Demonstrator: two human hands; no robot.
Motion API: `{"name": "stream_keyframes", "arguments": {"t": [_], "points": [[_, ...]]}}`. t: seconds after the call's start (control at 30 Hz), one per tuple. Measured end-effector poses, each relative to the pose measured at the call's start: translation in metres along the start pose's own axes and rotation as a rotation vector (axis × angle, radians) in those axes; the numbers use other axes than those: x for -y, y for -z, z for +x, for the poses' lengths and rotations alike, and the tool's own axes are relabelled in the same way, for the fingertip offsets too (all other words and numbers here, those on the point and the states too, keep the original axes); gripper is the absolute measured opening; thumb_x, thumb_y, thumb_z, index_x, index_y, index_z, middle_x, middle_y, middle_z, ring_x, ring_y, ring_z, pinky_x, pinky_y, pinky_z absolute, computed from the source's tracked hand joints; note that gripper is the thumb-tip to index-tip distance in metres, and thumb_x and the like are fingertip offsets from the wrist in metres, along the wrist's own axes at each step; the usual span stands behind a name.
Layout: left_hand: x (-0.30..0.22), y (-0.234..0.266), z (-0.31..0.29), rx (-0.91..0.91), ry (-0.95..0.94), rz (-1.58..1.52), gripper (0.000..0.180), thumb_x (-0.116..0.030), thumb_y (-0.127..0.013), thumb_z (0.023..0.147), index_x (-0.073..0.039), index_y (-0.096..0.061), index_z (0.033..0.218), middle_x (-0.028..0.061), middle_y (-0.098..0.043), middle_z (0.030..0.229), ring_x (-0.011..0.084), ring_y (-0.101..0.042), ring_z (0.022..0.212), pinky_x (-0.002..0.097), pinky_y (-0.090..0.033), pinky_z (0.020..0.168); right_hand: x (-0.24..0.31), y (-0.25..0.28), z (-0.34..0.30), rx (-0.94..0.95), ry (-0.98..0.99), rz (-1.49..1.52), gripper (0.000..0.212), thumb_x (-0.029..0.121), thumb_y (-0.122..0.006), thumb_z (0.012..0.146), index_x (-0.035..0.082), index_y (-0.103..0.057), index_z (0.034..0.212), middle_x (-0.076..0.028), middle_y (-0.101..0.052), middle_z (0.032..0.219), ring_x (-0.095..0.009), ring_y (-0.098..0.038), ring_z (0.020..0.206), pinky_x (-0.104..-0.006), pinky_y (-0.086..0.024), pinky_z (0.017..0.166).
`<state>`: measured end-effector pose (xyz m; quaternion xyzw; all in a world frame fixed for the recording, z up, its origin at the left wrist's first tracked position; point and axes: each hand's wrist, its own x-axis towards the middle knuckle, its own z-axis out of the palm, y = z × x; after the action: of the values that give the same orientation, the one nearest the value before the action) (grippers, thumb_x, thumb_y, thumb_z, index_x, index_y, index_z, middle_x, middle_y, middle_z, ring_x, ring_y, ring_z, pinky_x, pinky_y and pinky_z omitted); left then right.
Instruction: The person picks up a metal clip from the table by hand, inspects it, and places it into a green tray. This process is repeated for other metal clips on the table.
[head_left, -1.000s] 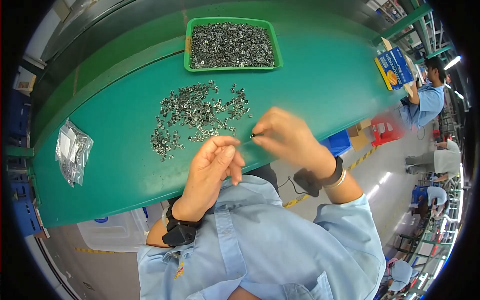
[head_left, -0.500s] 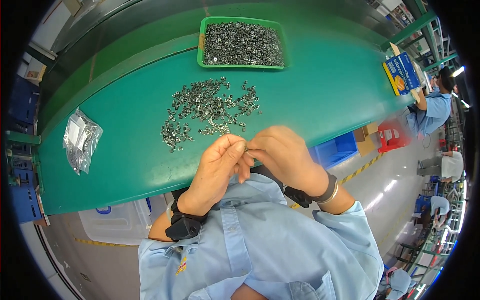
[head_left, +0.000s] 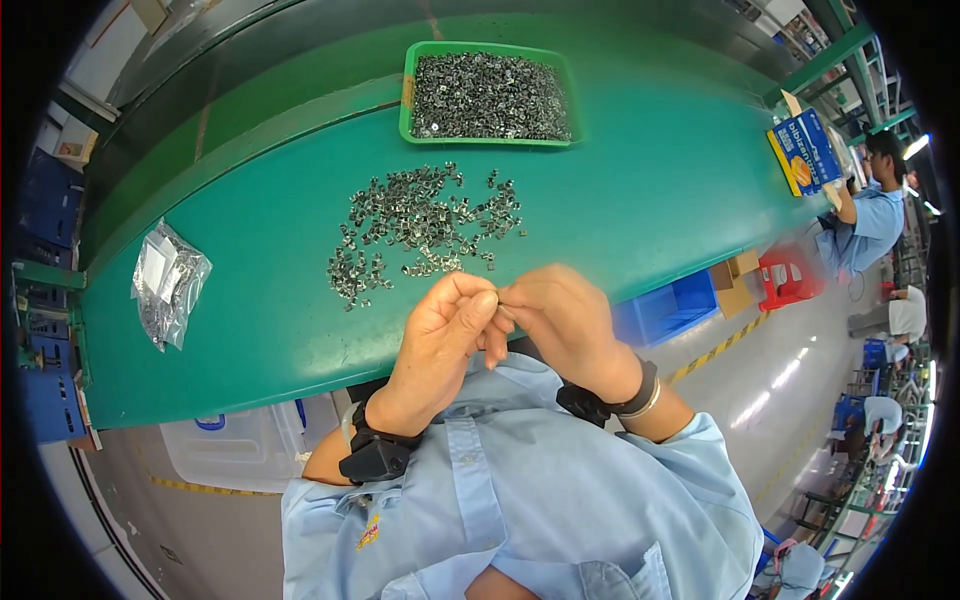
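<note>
My left hand and my right hand meet fingertip to fingertip just over the near edge of the green table. A tiny metal part seems pinched between them, but it is too small to make out. Beyond the hands a loose pile of small metal clips is spread on the table. Farther back stands a green tray filled with the same metal clips.
A clear plastic bag of parts lies at the table's left end. A blue box sits at the right end, near another person in a blue shirt. Blue and red bins stand under the table's right side.
My right hand drew back from the pile of clips toward my body and joined my left hand at the table's edge. The view shifted slightly.
</note>
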<state>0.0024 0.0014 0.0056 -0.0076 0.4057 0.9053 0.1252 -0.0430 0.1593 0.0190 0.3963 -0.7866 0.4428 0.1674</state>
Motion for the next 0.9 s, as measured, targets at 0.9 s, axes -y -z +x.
{"name": "stream_keyframes", "arguments": {"t": [0.9], "points": [[-0.003,-0.009,-0.003,0.038,0.084,-0.118,0.014,-0.019,-0.052,0.094,-0.006,-0.050,0.090,0.0056,-0.058,0.070,0.0134,-0.052,0.054,0.0254,-0.041,0.050,0.002,0.003,-0.012,-0.059,-0.036,0.184,0.018,-0.003,-0.066,0.076,0.004,-0.059,0.091,-0.007,-0.062,0.083,-0.022,-0.060,0.074,-0.0300,-0.047,0.062]]}}
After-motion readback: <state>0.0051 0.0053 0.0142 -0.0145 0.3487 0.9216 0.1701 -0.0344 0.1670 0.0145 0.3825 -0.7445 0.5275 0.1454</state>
